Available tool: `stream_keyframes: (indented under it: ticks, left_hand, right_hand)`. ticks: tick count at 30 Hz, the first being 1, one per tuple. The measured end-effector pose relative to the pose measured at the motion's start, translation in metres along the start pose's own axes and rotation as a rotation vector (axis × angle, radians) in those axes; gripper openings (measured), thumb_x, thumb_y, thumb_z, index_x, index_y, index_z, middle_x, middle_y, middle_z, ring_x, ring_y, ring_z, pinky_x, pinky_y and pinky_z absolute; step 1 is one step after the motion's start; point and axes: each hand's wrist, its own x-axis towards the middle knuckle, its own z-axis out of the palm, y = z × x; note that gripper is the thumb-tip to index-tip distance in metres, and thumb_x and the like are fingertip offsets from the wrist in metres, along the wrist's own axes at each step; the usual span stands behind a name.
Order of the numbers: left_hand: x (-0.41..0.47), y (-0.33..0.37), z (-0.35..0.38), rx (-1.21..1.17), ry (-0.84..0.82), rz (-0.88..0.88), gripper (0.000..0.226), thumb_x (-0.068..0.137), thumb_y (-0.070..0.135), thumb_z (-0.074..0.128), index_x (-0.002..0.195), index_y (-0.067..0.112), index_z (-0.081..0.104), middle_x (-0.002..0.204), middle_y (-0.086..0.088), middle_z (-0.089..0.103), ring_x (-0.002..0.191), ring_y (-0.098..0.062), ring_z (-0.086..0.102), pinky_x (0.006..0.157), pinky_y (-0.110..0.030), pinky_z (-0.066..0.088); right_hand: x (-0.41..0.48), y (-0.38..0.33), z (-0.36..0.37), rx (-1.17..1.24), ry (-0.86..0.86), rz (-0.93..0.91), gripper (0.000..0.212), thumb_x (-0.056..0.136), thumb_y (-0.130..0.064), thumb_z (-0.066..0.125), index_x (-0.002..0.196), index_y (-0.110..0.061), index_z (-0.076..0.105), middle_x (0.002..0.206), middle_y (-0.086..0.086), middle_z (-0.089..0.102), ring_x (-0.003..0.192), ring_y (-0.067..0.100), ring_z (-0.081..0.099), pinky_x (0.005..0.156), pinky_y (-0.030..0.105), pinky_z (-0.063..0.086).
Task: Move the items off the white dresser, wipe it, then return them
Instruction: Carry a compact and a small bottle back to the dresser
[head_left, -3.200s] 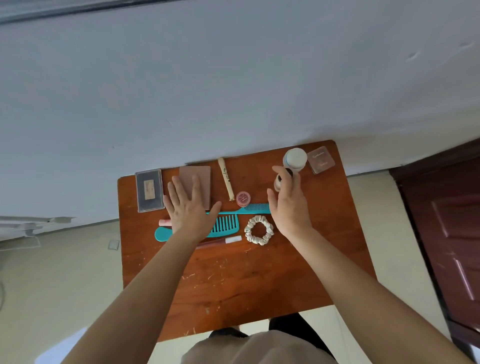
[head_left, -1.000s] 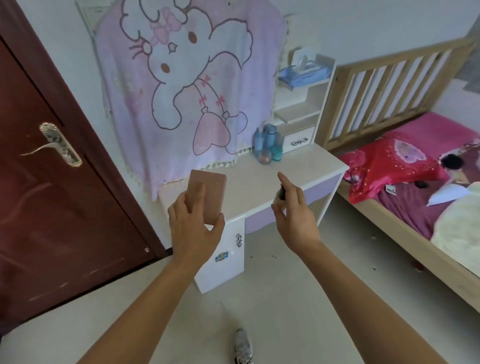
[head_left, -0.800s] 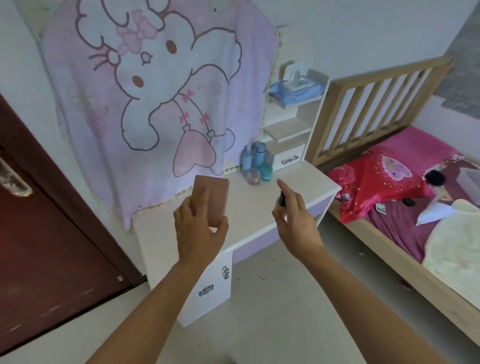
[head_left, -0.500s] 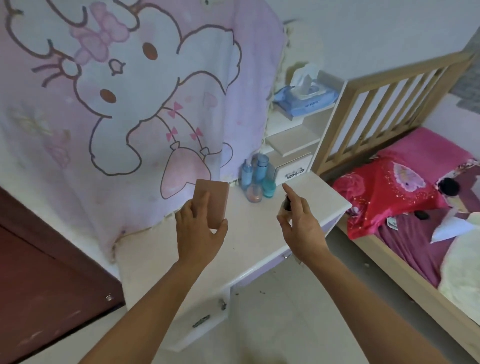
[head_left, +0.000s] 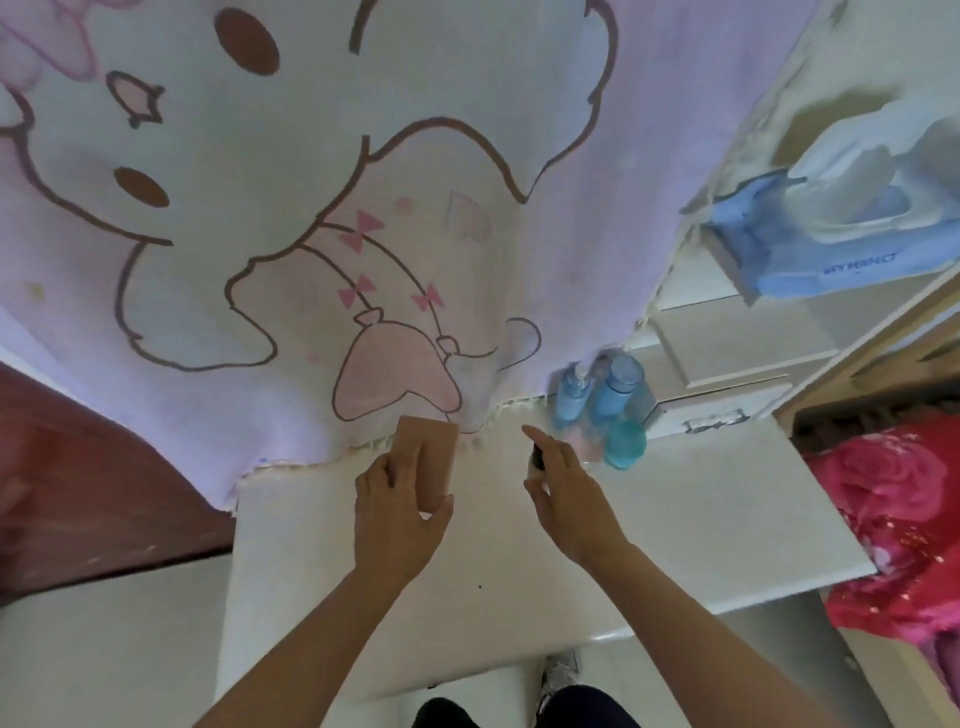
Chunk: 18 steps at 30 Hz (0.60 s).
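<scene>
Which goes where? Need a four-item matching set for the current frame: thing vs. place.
Things:
1. brown flat case
2. small dark item
3. blue bottles
4. blue tissue pack

Places:
A. on the upper shelf
B. held by the right hand
C. standing at the back of the white dresser
D. held by the left hand

Pairs: 1-D, 2-B, 3-C, 4-A
</scene>
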Motion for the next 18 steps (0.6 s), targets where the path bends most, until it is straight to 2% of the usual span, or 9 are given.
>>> stream_keyframes:
  ticks: [3,6,10,14,18]
  left_hand:
    - [0.018,0.006,0.020,0.017,-0.036,-0.092,0.082,0.078,0.048,0.071,0.146,0.019,0.035,0.127,-0.017,0.047,0.110,-0.036,0.042,0.084,-0.045,0.049]
    - [0.029,0.007,0.044,0.011,-0.098,-0.149,0.080,0.080,0.050,0.068,0.146,0.023,0.034,0.129,-0.016,0.044,0.113,-0.035,0.040,0.085,-0.044,0.048]
    - [0.036,0.002,0.080,-0.003,-0.220,-0.191,0.078,0.082,0.053,0.064,0.147,0.028,0.030,0.134,-0.013,0.040,0.119,-0.034,0.036,0.090,-0.042,0.047]
    - [0.042,0.002,0.108,-0.011,-0.316,-0.183,0.077,0.082,0.055,0.064,0.146,0.029,0.030,0.136,-0.013,0.037,0.120,-0.033,0.034,0.091,-0.043,0.047]
    - [0.054,0.007,0.122,0.025,-0.369,-0.164,0.080,0.082,0.058,0.063,0.146,0.028,0.026,0.136,-0.014,0.031,0.118,-0.032,0.034,0.094,-0.041,0.046]
  right_hand:
    - [0.040,0.023,0.006,-0.019,-0.041,-0.024,0.057,0.096,-0.010,0.059,0.146,-0.022,0.034,0.127,0.006,0.053,0.094,0.022,0.063,0.078,0.029,0.055]
    - [0.067,0.037,0.015,-0.035,-0.070,0.002,0.052,0.096,-0.008,0.057,0.143,-0.017,0.039,0.131,0.008,0.050,0.087,0.027,0.064,0.066,0.023,0.045]
    - [0.092,0.052,0.032,-0.067,-0.056,0.040,0.048,0.094,-0.005,0.059,0.139,-0.011,0.043,0.128,0.014,0.052,0.079,0.028,0.065,0.062,0.022,0.044]
    - [0.100,0.061,0.046,-0.077,-0.022,0.130,0.042,0.093,-0.001,0.059,0.133,-0.006,0.047,0.128,0.016,0.049,0.076,0.027,0.062,0.057,0.023,0.040]
    - [0.102,0.068,0.052,-0.147,-0.054,0.174,0.034,0.093,-0.001,0.057,0.127,-0.003,0.053,0.121,0.019,0.051,0.070,0.034,0.060,0.053,0.031,0.039]
